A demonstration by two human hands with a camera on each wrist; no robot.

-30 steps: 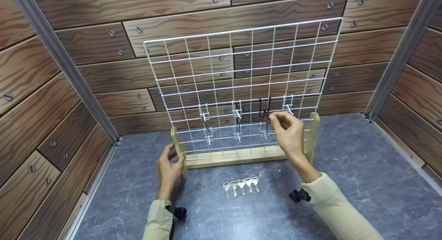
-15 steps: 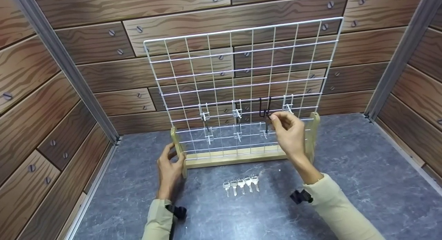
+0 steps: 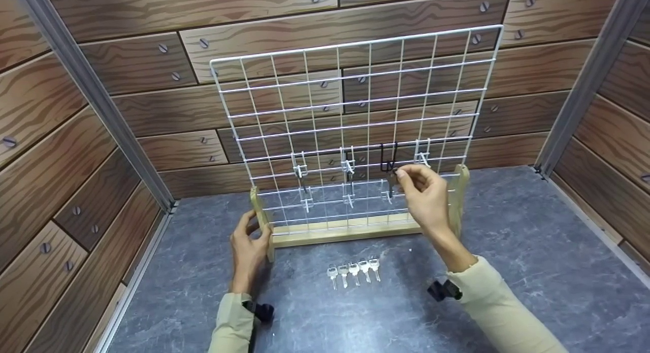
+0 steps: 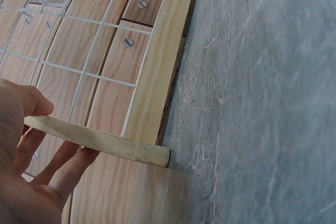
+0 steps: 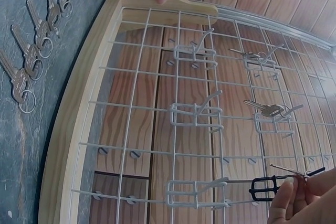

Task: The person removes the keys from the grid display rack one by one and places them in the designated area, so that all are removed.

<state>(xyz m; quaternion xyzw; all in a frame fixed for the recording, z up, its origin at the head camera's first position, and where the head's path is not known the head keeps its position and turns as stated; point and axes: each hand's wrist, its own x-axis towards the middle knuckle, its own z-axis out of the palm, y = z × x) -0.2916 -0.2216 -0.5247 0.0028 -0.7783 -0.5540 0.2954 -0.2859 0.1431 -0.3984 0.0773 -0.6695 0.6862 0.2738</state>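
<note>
The right hand [image 3: 426, 195] pinched a key [image 5: 287, 170] tightly at the black hook [image 5: 264, 189], toward the lower right corner of the wire grid [image 3: 355, 43]. The left hand [image 3: 250, 246], partly spread, gripped the wooden upright [image 4: 105, 141] at the grid's left edge. Five keys [image 3: 354, 274] lay along the wooden base's [image 3: 345, 236] front edge.

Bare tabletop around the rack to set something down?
Free: tabletop between the rack's right post and right wall; between left hand and left wall; between the sleeves, nearer than the five keys. Crowded: around the black hook, where the right hand pinches a key.
</note>
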